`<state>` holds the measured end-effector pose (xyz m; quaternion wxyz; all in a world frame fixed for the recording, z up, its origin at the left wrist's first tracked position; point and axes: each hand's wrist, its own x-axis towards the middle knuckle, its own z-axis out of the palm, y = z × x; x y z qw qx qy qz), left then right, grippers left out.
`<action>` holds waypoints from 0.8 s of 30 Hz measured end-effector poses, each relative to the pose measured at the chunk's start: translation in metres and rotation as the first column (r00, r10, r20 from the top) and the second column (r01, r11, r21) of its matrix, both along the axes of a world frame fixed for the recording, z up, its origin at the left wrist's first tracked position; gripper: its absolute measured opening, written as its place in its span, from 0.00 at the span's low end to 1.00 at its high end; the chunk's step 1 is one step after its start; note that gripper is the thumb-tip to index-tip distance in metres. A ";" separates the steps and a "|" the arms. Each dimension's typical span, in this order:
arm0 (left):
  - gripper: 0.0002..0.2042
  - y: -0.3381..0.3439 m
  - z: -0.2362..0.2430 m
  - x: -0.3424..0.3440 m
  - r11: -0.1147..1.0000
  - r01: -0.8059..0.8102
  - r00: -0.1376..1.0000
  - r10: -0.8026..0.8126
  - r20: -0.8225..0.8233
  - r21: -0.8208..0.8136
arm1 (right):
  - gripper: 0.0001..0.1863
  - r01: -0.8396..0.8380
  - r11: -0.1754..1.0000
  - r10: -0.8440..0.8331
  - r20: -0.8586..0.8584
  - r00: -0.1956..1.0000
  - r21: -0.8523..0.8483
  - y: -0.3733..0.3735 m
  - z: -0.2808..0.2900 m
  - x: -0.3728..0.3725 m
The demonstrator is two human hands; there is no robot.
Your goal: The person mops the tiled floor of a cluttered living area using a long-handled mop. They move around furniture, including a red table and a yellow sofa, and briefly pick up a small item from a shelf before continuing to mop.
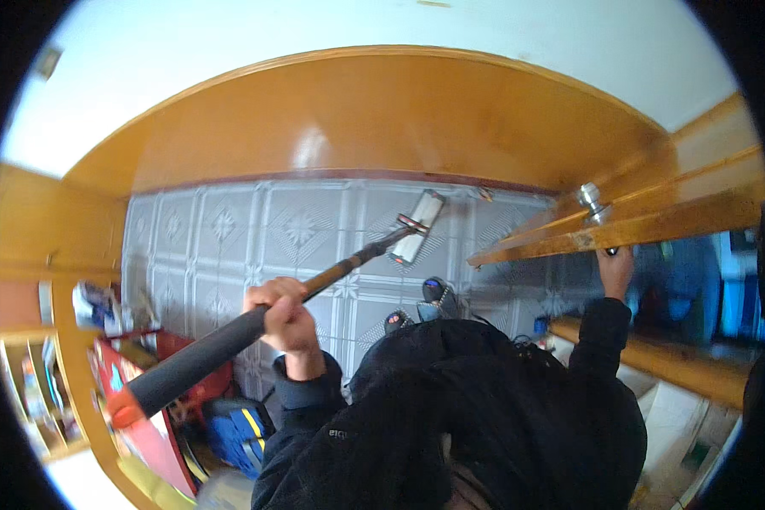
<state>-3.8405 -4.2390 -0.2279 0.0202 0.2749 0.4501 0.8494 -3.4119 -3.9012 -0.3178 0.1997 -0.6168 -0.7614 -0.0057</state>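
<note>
My left hand (285, 319) is wrapped round the dark foam grip of a flat mop (331, 274), whose orange-tipped end points to the lower left. The mop's pole slants away to its flat white-and-grey head (418, 228), which rests on the patterned grey tile floor. Out to the right, my right hand (615, 270) is closed at the edge of an open wooden door (680, 225), on the side away from the round metal knob (591, 199). A dark handle part shows at its fingers, so it appears to grip the door's handle.
Brown wood panelling (382, 119) runs along the far wall. At the left stand a red table or box (157, 425), a dark blue bag with yellow stripes (246, 429) and a shelf (38, 382). My shoes (433, 293) are on the tiles (297, 225), near the mop head.
</note>
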 end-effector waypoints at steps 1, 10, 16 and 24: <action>0.05 0.008 0.004 -0.003 0.998 0.059 0.998 -0.059 -0.026 0.024 | 0.28 0.068 0.977 -0.060 0.047 0.997 -0.200 -0.006 -0.007 0.044; 0.04 0.086 0.035 0.023 0.925 0.380 0.920 -0.376 -0.111 0.014 | 0.26 0.282 0.956 -0.282 -0.515 0.810 -0.079 -0.040 -0.118 0.336; 0.04 0.155 0.041 0.069 0.866 0.498 0.861 -0.489 -0.139 0.040 | 0.37 0.377 0.898 -0.355 -0.134 0.925 0.225 -0.115 -0.157 0.191; 0.07 0.256 0.042 0.168 0.700 0.714 0.688 -0.704 -0.173 -0.009 | 0.31 0.118 0.973 -0.223 -0.675 0.703 -0.199 -0.026 -0.148 -0.156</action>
